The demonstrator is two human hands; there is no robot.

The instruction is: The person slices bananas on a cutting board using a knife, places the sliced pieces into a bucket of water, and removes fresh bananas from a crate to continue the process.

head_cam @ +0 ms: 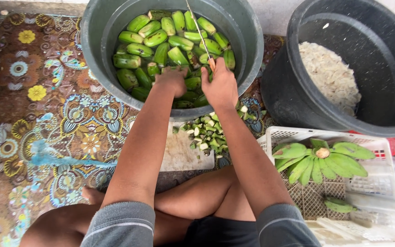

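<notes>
Grey sleeves [120, 224] and crossed bare legs [193, 201] fill the bottom edge, nearest the lens. Left of them spreads a flowered mat [37, 105] with a blue string [56, 158] lying on it. Both arms reach forward over a pale cutting board [179, 153] into a grey tub [97, 41] packed with green bananas [161, 50].

Left hand [172, 80] rests palm down on the bananas near the tub's front wall, fingers curled over them; whether it actually grips one I cannot tell. Right hand [220, 87] is closed around the handle of a knife [200, 34], blade pointing away across the fruit.

Unripe bananas like these are likely firm and stiff, fairly light singly, and slippery if wet or sappy; taking one around its middle would be steadiest.

Cut green ends [206, 132] lie heaped between board and tub. Further right stands a black tub [307, 91] holding pale slices [330, 75], and below it a white crate [376, 183] with a whole bunch [321, 162]. The work sits on the floor; a strip of bare concrete shows behind the tubs.
</notes>
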